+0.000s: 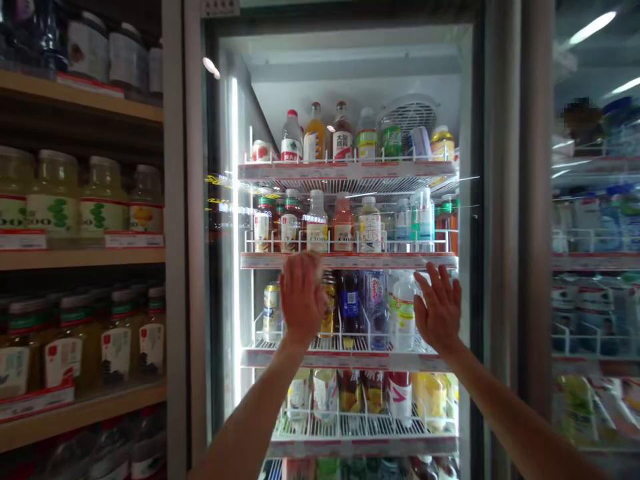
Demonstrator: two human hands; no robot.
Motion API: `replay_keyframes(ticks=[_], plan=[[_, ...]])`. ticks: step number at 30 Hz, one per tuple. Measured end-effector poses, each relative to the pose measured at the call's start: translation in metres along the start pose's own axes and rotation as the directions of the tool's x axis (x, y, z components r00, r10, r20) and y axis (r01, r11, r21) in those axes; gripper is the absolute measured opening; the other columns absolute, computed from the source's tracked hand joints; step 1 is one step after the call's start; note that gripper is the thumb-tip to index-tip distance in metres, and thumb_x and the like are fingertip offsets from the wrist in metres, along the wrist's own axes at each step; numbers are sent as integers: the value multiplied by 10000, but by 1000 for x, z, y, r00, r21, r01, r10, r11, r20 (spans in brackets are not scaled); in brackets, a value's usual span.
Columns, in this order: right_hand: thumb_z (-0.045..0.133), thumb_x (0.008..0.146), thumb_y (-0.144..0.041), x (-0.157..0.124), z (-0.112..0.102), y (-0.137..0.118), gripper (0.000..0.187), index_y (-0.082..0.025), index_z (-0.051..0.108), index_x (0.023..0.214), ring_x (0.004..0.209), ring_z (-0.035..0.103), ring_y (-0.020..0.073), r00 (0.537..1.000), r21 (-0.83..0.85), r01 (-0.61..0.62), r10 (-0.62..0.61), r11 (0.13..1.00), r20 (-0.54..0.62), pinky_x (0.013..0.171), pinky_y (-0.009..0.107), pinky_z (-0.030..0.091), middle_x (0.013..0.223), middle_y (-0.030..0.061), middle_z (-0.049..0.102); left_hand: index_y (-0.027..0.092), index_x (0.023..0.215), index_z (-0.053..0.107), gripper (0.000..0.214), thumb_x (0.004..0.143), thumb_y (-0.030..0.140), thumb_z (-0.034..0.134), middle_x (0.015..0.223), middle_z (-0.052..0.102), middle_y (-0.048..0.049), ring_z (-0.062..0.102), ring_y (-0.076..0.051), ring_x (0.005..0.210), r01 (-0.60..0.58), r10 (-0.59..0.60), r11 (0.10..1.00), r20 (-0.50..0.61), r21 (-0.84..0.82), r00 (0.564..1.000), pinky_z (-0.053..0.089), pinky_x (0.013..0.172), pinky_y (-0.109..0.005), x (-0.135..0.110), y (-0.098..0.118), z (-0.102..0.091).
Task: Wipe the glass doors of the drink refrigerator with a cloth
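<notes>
I face a lit drinks fridge (pixel 470 220) with wire shelves full of bottles and cans. My left hand (pixel 301 299) is raised in front of the third shelf (pixel 345 360), back towards me. Its fingers are curled at the top around something small and pale that I cannot make out. My right hand (pixel 440 308) is open with fingers spread, palm towards the fridge, in front of a clear bottle (pixel 404 308) at the right side of the same shelf. Whether either hand touches the glass front I cannot tell.
Wooden shelves (pixel 80 257) at the left carry jars and bottles with price tags. A second fridge (pixel 595 260) stands at the right behind a grey frame post (pixel 520 200). A small fan grille (pixel 410 113) sits at the fridge's top back.
</notes>
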State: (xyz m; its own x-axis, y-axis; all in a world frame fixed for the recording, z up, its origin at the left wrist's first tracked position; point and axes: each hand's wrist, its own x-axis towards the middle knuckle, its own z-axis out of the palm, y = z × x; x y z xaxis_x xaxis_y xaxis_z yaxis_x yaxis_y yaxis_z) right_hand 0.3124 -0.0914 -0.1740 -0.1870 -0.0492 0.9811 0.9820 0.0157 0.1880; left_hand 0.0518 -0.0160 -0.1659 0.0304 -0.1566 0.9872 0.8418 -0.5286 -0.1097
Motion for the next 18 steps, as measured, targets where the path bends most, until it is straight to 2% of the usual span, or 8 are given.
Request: replay_keyframes(ticks=[2,4,8,10,11,14,15,18], plan=[[423,895,-241,0,0,0,575,-310,244,1437,1402,222,236,1000,1,1,-2,1000,9,1130,472,169,1509,19,274,179,1411,305,526,896,266,370,1439,389,-72,174,-237,1401,-233,239,970,91,-68,967,255,1111,-428,1,14,4],[420,895,-239,0,-1,0,580,-317,234,1439,1404,217,232,1000,5,4,-4,1000,20,1133,468,165,1513,14,263,195,1395,340,506,893,256,374,1417,424,-49,203,-217,1394,-350,363,930,123,-115,924,229,1125,-407,5,19,7],[416,895,-231,0,-1,0,585,-320,224,1441,1406,211,226,1000,5,-7,7,1000,22,1133,466,173,1516,8,253,143,1413,289,537,892,232,384,1468,323,-116,148,-231,1408,-64,66,997,25,-47,998,202,1129,-442,21,10,9],[413,895,-229,1,-1,-1,585,-318,222,1441,1406,209,228,1000,2,-10,10,1000,14,1131,470,176,1518,7,249,142,1408,302,540,886,233,405,1475,312,-110,118,-246,1413,-80,82,995,25,-54,996,207,1126,-449,24,14,10],[411,896,-229,1,-1,-1,584,-316,222,1441,1407,208,230,1000,3,-8,7,1000,14,1130,473,174,1519,8,245,161,1400,322,532,882,235,415,1465,341,-84,121,-240,1412,-198,203,977,49,-84,978,207,1130,-435,23,19,11],[401,899,-232,2,-2,-1,578,-314,221,1442,1408,202,229,1000,11,0,0,1000,18,1134,472,163,1520,9,242,232,1383,355,520,869,221,436,1427,414,4,161,-191,1405,-529,555,825,112,-199,824,185,1148,-379,21,36,12],[398,900,-233,2,-2,-1,577,-315,220,1442,1409,198,226,1000,16,1,-1,1000,18,1137,470,158,1520,8,241,236,1388,344,528,869,215,435,1430,409,5,165,-184,1404,-522,550,829,121,-203,827,181,1150,-377,22,40,13],[392,899,-229,2,-1,-1,575,-318,222,1441,1409,199,219,1000,27,0,-1,1000,11,1142,467,148,1520,4,242,196,1410,301,544,879,212,414,1463,351,-58,141,-215,1410,-209,223,971,120,-114,967,195,1143,-432,26,50,14]])
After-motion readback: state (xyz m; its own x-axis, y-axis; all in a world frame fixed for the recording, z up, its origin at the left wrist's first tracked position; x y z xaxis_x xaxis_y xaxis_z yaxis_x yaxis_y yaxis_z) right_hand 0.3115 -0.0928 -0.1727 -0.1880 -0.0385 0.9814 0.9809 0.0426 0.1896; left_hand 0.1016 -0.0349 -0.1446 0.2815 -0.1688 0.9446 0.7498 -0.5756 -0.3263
